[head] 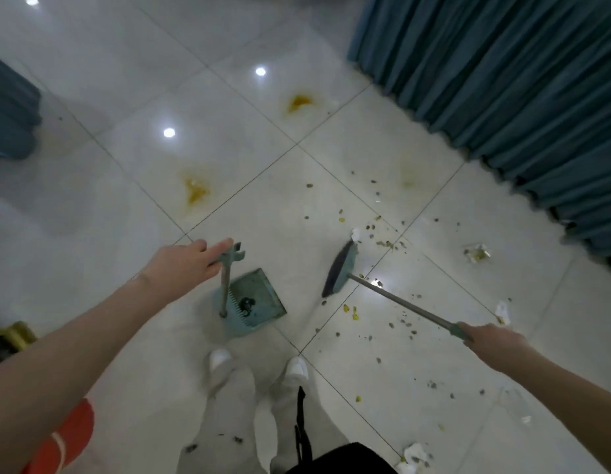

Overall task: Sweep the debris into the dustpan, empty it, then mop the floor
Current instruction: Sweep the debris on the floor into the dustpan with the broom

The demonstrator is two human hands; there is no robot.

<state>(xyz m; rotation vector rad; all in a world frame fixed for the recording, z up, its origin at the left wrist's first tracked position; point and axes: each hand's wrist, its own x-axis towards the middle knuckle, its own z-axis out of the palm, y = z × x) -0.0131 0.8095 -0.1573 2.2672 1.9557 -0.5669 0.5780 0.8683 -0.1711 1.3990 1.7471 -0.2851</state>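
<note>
- My left hand (184, 265) holds the top of the dustpan (259, 295) handle (224, 285), with my fingers closed over its end.
- My right hand (495, 340) is wrapped round the end of the broom (340, 271) pole.
- The dustpan stands on the floor (126, 217) ahead of my shoes (297, 366), with a dark lump inside.
- The broom head rests near its right side, not touching it.
- Debris (389, 244) lies scattered beyond and to the right.
- Yellow stains (196, 191) are farther out.

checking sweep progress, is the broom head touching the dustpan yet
Apart. The head view shows a strip of bare white tile between the broom head and the dustpan, which stands to its left.
</note>
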